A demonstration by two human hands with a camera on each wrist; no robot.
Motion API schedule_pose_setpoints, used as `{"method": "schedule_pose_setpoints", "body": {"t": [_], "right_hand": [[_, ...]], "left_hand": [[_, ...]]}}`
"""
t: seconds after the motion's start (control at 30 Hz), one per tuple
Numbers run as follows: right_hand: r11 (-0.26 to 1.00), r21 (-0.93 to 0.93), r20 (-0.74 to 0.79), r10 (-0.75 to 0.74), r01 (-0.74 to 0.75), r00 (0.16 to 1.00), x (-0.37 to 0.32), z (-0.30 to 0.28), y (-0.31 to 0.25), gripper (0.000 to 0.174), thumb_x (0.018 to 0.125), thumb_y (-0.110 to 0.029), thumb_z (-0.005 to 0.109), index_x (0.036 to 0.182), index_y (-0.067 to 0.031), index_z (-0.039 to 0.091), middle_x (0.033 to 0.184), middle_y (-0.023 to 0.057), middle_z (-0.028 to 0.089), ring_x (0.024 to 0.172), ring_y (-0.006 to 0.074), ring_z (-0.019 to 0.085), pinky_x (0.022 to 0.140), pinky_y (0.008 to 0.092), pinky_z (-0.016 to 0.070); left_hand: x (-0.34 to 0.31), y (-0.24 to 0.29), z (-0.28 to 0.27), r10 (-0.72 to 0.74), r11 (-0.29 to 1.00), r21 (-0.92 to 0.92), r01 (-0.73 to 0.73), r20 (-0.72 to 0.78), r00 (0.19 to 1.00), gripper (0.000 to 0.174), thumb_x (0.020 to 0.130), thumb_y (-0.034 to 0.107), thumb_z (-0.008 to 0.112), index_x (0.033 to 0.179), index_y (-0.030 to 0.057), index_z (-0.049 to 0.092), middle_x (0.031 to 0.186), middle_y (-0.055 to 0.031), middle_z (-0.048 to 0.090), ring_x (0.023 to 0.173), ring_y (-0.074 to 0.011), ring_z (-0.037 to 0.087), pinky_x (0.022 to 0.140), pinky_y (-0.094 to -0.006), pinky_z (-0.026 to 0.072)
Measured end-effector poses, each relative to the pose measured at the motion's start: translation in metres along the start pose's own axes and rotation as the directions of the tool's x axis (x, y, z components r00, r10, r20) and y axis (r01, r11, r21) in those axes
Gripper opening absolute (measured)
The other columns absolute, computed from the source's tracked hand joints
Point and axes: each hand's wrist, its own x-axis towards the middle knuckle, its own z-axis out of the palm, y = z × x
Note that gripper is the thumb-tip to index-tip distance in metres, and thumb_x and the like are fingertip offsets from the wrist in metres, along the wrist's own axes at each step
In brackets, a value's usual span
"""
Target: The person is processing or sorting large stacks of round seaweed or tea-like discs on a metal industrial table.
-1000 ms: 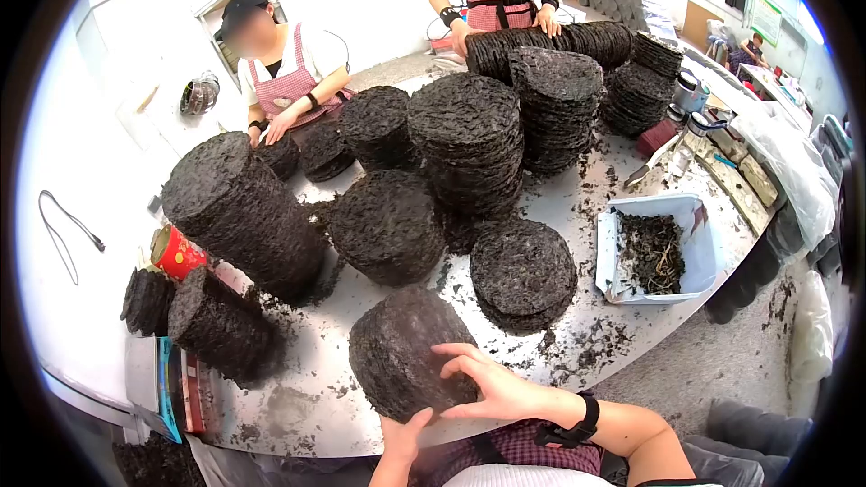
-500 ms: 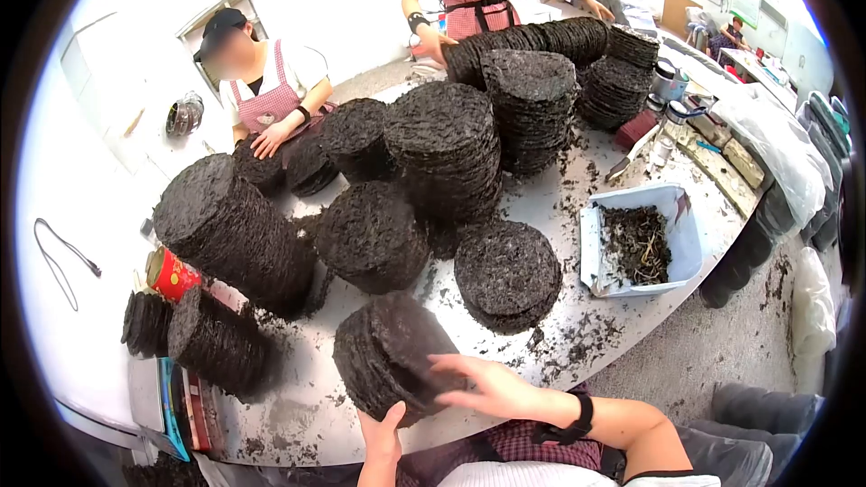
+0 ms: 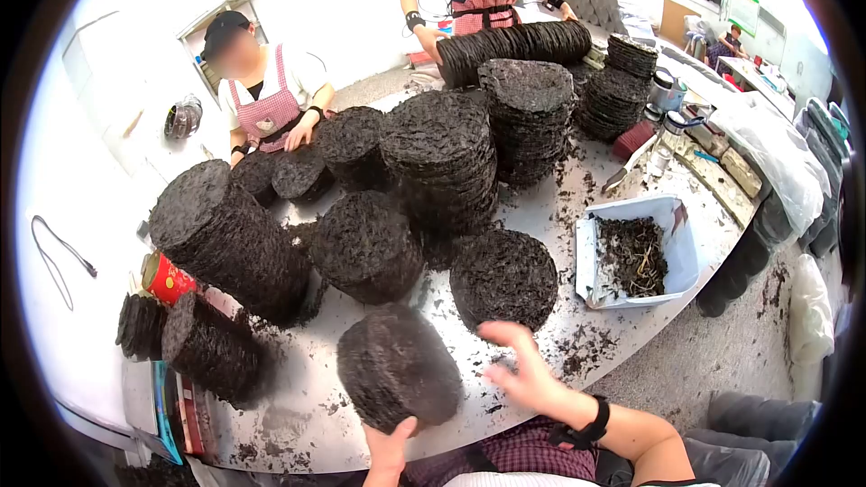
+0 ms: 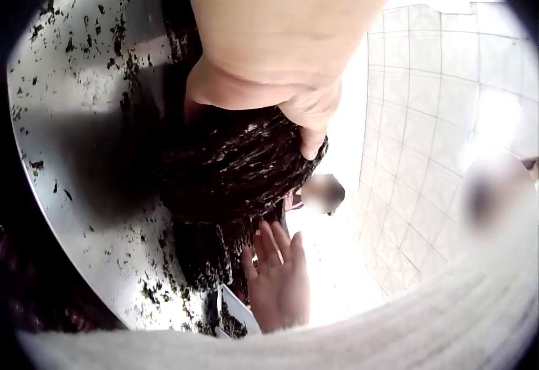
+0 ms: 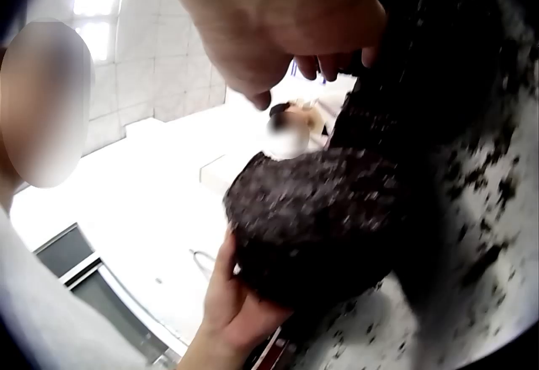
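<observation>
My left hand [image 3: 390, 444] grips a thick stack of dark, flaky round seaweed sheets [image 3: 397, 365] by its near lower side. The thumb shows on the stack, while the other fingers are mostly hidden behind or under it. Blurred in the head view, the held stack is tilted close over the near table. In the right wrist view the left hand [image 5: 240, 315] supports it from one side. My right hand [image 3: 532, 379] is apart from the stack, to its right, fingers spread and holding nothing. Just beyond those fingers sits a lower round stack [image 3: 503, 280].
Several taller seaweed stacks [image 3: 439, 158] crowd the white table [image 3: 298, 397]. At the right, a pale blue bin [image 3: 681, 252] contains dark scraps, with a brush [image 3: 631, 140] behind it. Two people in checked aprons work across the table, one holding a long roll of sheets [image 3: 514, 50].
My right hand has come off the held stack and moved to the right. The stack has shifted in my left hand. Across the table, the standing person's hands have spread to the roll's ends.
</observation>
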Motion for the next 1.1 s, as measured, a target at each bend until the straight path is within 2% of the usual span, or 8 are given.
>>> {"method": "schedule_pose_setpoints", "body": {"t": [0.13, 0.27, 0.37, 0.5, 0.63, 0.8, 0.93, 1.1], "right_hand": [[0.985, -0.031, 0.230, -0.157, 0.169, 0.960, -0.007, 0.035, -0.036, 0.062, 0.074, -0.035, 0.081, 0.117, -0.0024, 0.050, 0.143, 0.0232, 0.035, 0.135, 0.0408, 0.033, 0.106, 0.0469, 0.0359], [0.993, 0.109, 0.419, 0.001, -0.052, 0.908, 0.005, 0.023, -0.040, 0.056, 0.077, -0.034, 0.078, 0.116, -0.0042, 0.052, 0.148, 0.0199, 0.034, 0.127, 0.0368, 0.046, 0.098, 0.0393, 0.0445], [0.955, 0.137, 0.416, 0.185, -0.262, 0.890, 0.008, 0.009, -0.045, 0.042, 0.089, -0.025, 0.065, 0.127, -0.0091, 0.055, 0.110, 0.0164, 0.066, 0.096, 0.0332, 0.066, 0.083, 0.0387, 0.0532], [0.979, 0.011, -0.249, 0.198, -0.202, 0.948, 0.017, -0.015, -0.025, 0.032, 0.091, -0.010, 0.058, 0.121, 0.0012, 0.058, 0.107, 0.0184, 0.067, 0.091, 0.0241, 0.068, 0.080, 0.0324, 0.0529], [0.771, 0.586, -0.362, 0.524, -0.249, 0.771, 0.032, -0.050, 0.023, 0.040, 0.094, -0.013, 0.060, 0.127, 0.0092, 0.052, 0.115, 0.0124, 0.063, 0.101, 0.0155, 0.059, 0.087, 0.0280, 0.0472], [0.940, -0.003, -0.528, 0.289, -0.342, 0.799, 0.031, -0.059, 0.063, 0.050, 0.088, -0.011, 0.066, 0.133, -0.0040, 0.045, 0.132, 0.0136, 0.049, 0.115, 0.0212, 0.051, 0.096, 0.0340, 0.0433], [0.969, 0.179, -0.004, 0.176, -0.173, 0.984, 0.008, -0.013, 0.000, 0.060, 0.079, -0.026, 0.077, 0.127, -0.0039, 0.048, 0.132, 0.0152, 0.046, 0.124, 0.0289, 0.043, 0.102, 0.0435, 0.0389], [0.985, -0.017, 0.307, -0.157, 0.170, 0.939, 0.002, 0.026, -0.029, 0.064, 0.077, -0.036, 0.078, 0.123, -0.0019, 0.049, 0.144, 0.0226, 0.035, 0.133, 0.0401, 0.036, 0.109, 0.0490, 0.0325]], "left_hand": [[-0.004, -0.007, 0.013, 0.047, 0.998, 0.041, -0.051, 0.086, 0.995, 0.088, 0.067, 0.007, 0.083, 0.139, 0.0011, 0.032, 0.132, -0.0111, 0.046, 0.121, -0.0224, 0.046, 0.106, -0.0373, 0.0362], [0.000, -0.005, 0.005, -0.024, 1.000, 0.006, 0.023, 0.059, 0.998, 0.086, 0.067, 0.002, 0.080, 0.139, 0.0011, 0.032, 0.134, -0.0108, 0.045, 0.122, -0.0225, 0.046, 0.106, -0.0365, 0.0359], [0.005, -0.005, 0.001, 0.000, 1.000, -0.010, -0.001, -0.033, 0.999, 0.086, 0.069, 0.003, 0.077, 0.141, 0.0011, 0.031, 0.135, -0.0105, 0.044, 0.123, -0.0234, 0.045, 0.108, -0.0365, 0.0344], [0.008, 0.000, -0.002, 0.015, 0.995, -0.094, -0.018, -0.040, 0.999, 0.094, 0.070, 0.014, 0.082, 0.145, 0.0010, 0.026, 0.139, -0.0106, 0.041, 0.126, -0.0248, 0.042, 0.110, -0.0368, 0.0314], [0.011, -0.014, -0.016, 0.063, 0.997, -0.032, -0.064, -0.037, 0.997, 0.086, 0.075, 0.015, 0.080, 0.143, 0.0045, 0.030, 0.135, -0.0094, 0.046, 0.123, -0.0263, 0.048, 0.106, -0.0406, 0.0386], [0.010, -0.016, -0.012, 0.063, 0.997, -0.049, -0.066, -0.058, 0.996, 0.086, 0.073, 0.011, 0.081, 0.143, 0.0043, 0.031, 0.135, -0.0093, 0.047, 0.123, -0.0262, 0.048, 0.107, -0.0403, 0.0383], [0.009, -0.011, -0.005, -0.101, 0.984, 0.144, 0.102, -0.011, 0.995, 0.094, 0.067, 0.007, 0.084, 0.142, -0.0009, 0.027, 0.137, -0.0119, 0.044, 0.120, -0.0233, 0.048, 0.104, -0.0371, 0.0379], [0.008, -0.005, 0.019, 0.040, 0.986, 0.154, -0.058, 0.117, 0.992, 0.080, 0.070, 0.005, 0.081, 0.136, -0.0017, 0.036, 0.129, -0.0117, 0.051, 0.118, -0.0211, 0.050, 0.104, -0.0374, 0.0387]]}}
